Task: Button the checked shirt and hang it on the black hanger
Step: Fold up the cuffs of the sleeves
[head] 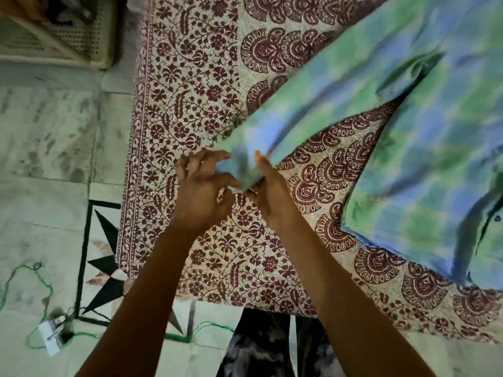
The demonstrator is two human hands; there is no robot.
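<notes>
Both of my hands meet at the cuff end of the checked shirt's sleeve (313, 104). My left hand (202, 186) curls its fingers round the cuff edge, thumb and fingers pinching the cloth; my right hand (268, 189) grips the same cuff from the other side, forefinger laid straight along it. From there the sleeve runs up and right to the green-and-blue checked shirt (435, 164), spread on the bed's maroon floral bedsheet (196, 99). Beyond the bed edge lies pale floor (49, 148) with a green cord (40, 284).
</notes>
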